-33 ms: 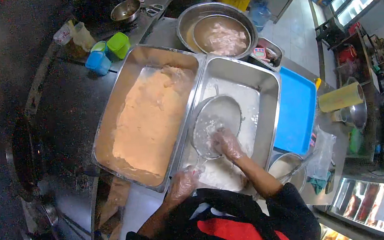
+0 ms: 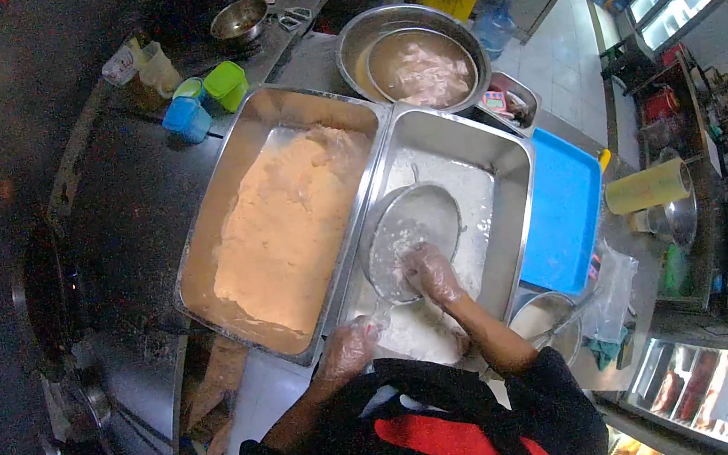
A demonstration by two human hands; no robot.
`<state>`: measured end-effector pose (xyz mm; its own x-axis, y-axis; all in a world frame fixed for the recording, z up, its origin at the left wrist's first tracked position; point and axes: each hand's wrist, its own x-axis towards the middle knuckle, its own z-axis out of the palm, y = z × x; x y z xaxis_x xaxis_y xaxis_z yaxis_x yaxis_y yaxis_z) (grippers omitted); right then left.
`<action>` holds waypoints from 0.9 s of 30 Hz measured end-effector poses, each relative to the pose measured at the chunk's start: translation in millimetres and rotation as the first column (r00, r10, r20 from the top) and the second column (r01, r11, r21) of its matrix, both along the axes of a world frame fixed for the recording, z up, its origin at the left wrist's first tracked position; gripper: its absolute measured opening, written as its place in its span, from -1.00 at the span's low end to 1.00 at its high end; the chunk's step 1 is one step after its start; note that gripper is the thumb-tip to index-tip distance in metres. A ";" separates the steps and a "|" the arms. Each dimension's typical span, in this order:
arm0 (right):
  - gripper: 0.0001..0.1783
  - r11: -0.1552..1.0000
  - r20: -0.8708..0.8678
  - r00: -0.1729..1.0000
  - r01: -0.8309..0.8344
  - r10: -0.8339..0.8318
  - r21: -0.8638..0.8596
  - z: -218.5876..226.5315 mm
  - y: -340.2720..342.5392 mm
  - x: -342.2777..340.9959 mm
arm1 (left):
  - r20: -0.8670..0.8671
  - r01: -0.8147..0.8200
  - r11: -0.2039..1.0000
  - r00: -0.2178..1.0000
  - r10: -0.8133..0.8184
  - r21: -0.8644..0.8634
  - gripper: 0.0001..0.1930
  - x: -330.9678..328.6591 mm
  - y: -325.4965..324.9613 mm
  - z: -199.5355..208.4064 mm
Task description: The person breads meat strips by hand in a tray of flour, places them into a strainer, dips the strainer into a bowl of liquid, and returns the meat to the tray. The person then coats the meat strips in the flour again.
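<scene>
A round mesh sieve [image 2: 424,218] is tilted inside the right-hand steel pan [image 2: 508,176], above white powder [image 2: 420,338]. My left hand [image 2: 349,346], in a clear plastic glove, is closed around the sieve's handle at the pan's near left edge. Inside the sieve rests my gloved right hand [image 2: 430,272], its fingers bunched against the mesh beside small white lumps [image 2: 406,242]. Whatever those fingers hold is hidden. On the left, a second steel pan [image 2: 268,100] holds a broad bed of orange-tan powder [image 2: 288,230].
Beyond the pans stands a large metal bowl [image 2: 348,63] with pale meat pieces [image 2: 430,74] in liquid. A blue tray [image 2: 561,206] lies to the right, near a roll of yellowish film [image 2: 648,185]. A round container [image 2: 544,313] sits by my right forearm. Blue [image 2: 187,120] and green [image 2: 226,87] tubs stand back left.
</scene>
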<state>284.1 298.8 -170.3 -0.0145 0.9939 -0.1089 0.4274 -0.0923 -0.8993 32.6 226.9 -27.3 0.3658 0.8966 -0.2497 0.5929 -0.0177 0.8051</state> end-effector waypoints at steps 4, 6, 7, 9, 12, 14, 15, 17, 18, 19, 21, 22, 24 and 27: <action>-0.76 0.996 -0.237 0.971 -0.051 0.031 -0.078 42.6 22.8 15.6 | -0.040 -0.013 0.999 0.999 0.011 -0.033 -0.71 -0.4 -6.2 -23.0; -0.73 0.981 -0.121 0.989 -0.104 0.085 -0.161 71.4 43.4 36.6 | -0.193 -0.097 0.969 0.980 0.053 -0.229 -0.73 7.5 -3.4 -15.2; -0.73 0.983 0.046 0.987 -0.149 0.155 -0.105 92.2 59.7 46.7 | -0.200 -0.108 0.963 0.978 0.059 -0.246 -0.73 6.9 -2.4 -11.2; -0.70 0.994 -0.058 0.993 -0.104 0.102 -0.042 122.2 94.0 76.0 | -0.087 -0.029 0.992 0.996 0.019 -0.122 -0.74 6.9 1.9 -0.6; -0.80 0.989 -0.130 0.982 -0.130 0.137 0.064 221.4 175.7 70.4 | -0.100 -0.057 0.987 0.994 0.042 -0.153 -0.76 4.8 1.2 2.8; -0.74 0.936 0.242 0.969 -0.046 -0.043 0.348 206.9 237.2 101.6 | -0.113 -0.027 0.997 0.993 0.019 -0.067 -0.77 6.6 0.8 -1.7; -0.69 0.919 0.324 0.941 -0.037 -0.101 0.393 205.7 259.5 102.5 | -0.149 -0.002 0.997 0.989 0.014 0.077 -0.78 4.7 -6.0 -18.1; -0.64 0.894 0.394 0.902 -0.017 -0.180 0.447 193.1 292.8 112.6 | -0.190 0.044 0.972 0.982 0.001 0.230 -0.78 6.6 -4.5 -23.2; -0.59 0.887 0.338 0.922 0.011 -0.188 0.463 172.8 306.7 124.2 | -0.263 0.026 0.999 0.965 -0.013 0.045 -0.78 11.5 0.8 -16.4; -0.53 0.879 0.284 0.939 0.037 -0.193 0.475 162.7 313.2 131.2 | -0.331 -0.009 0.990 0.943 -0.038 -0.139 -0.78 13.2 5.6 -12.9; -0.55 0.770 0.402 0.876 -0.057 -0.267 0.636 182.6 276.5 104.6 | -0.216 0.010 0.996 0.976 -0.028 -0.087 -0.76 1.4 -0.6 -17.4; -0.61 0.761 0.425 0.866 -0.083 -0.265 0.644 203.7 241.1 83.6 | -0.086 0.034 0.999 0.996 -0.037 -0.032 -0.74 -2.5 -5.9 -21.5; -0.72 0.954 0.414 0.897 0.026 -0.155 0.300 201.4 174.4 62.0 | -0.125 -0.006 0.994 0.992 -0.008 -0.113 -0.73 1.3 -4.4 -10.2; -0.78 0.954 0.432 0.879 -0.276 0.203 0.114 136.5 68.5 52.8 | -0.211 -0.024 0.983 0.977 -0.015 -0.182 -0.72 7.2 -2.9 -9.5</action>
<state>336.9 367.2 -33.8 -0.2447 0.9696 0.0096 0.7513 0.1958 -0.6303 39.9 224.0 -36.8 0.2832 0.8301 -0.4803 0.7491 0.1213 0.6513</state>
